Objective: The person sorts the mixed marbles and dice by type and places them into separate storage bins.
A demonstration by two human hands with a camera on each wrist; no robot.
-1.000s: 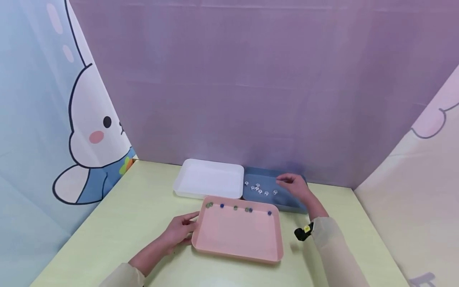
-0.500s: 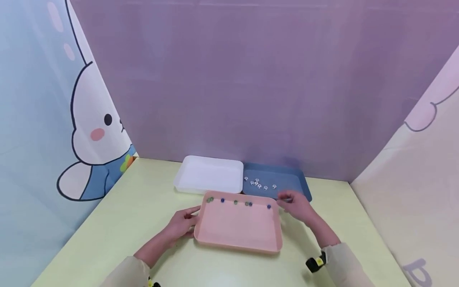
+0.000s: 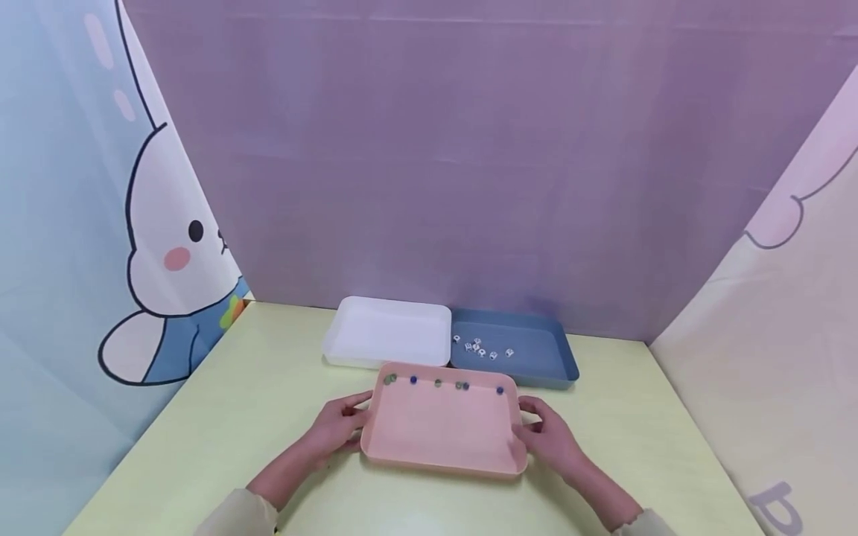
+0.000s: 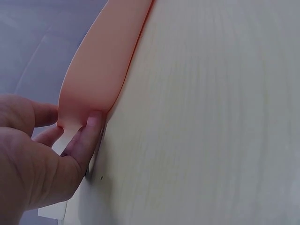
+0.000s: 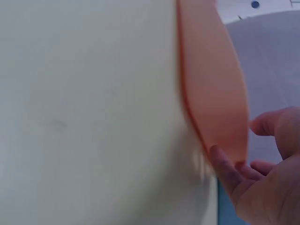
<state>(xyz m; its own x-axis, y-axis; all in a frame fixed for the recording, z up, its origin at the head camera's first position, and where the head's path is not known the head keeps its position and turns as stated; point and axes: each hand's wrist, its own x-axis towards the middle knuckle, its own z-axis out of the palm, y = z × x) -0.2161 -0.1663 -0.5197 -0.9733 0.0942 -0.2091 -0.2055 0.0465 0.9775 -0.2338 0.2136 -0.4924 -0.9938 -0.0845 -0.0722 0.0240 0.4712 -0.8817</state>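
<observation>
Here the left hand [image 3: 333, 427] and right hand [image 3: 551, 441], fingers partly curled, hold opposite ends of the pink tray [image 3: 442, 428], in front of the blue tray [image 3: 539, 348]. Even pressure and level handling should keep its beads [image 3: 413, 380] from rolling.

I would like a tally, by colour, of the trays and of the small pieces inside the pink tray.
Pink tray: 1
White tray: 1
Blue tray: 1
Green pieces: 4
Blue pieces: 3
Total: 10 (3 trays, 7 pieces)
</observation>
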